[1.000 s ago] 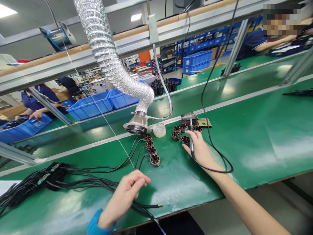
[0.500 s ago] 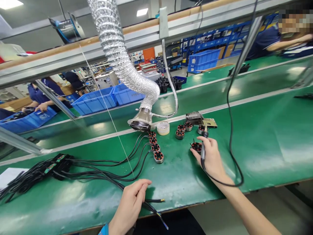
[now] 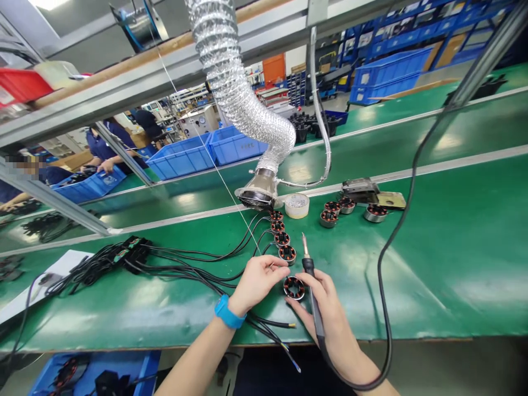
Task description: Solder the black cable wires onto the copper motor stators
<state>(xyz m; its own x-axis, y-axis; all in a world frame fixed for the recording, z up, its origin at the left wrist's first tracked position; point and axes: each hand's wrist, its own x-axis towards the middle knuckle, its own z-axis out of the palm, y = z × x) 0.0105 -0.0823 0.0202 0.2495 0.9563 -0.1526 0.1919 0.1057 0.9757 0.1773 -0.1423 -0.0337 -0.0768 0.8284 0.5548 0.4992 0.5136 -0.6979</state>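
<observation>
My right hand point(image 3: 330, 316) holds a soldering iron point(image 3: 312, 291), its tip pointing up and away over the bench. Thumb and fingertips of that hand also grip a round motor stator point(image 3: 294, 287) with orange-and-black windings. Close to the stator's left side, my left hand point(image 3: 259, 278) is closed in a pinch on a thin solder wire point(image 3: 225, 184), which runs down from the spool point(image 3: 140, 27). The wire's end is hidden by the fingers. Beyond my hands, several stators point(image 3: 282, 238) stand in a row, with black cables point(image 3: 198, 254) leading to them.
A fume hood point(image 3: 259, 190) on a silver duct hangs over the row's far end, beside a small white tub point(image 3: 297, 205). More stators point(image 3: 329, 218) stand near a metal block point(image 3: 360, 190). Loose cable ends point(image 3: 284, 324) lie at the front edge. The iron's cord point(image 3: 383, 264) loops at right.
My right hand has brought the iron and stator leftward from near the metal block. My left hand has moved up and right to meet the stator. The view has shifted.
</observation>
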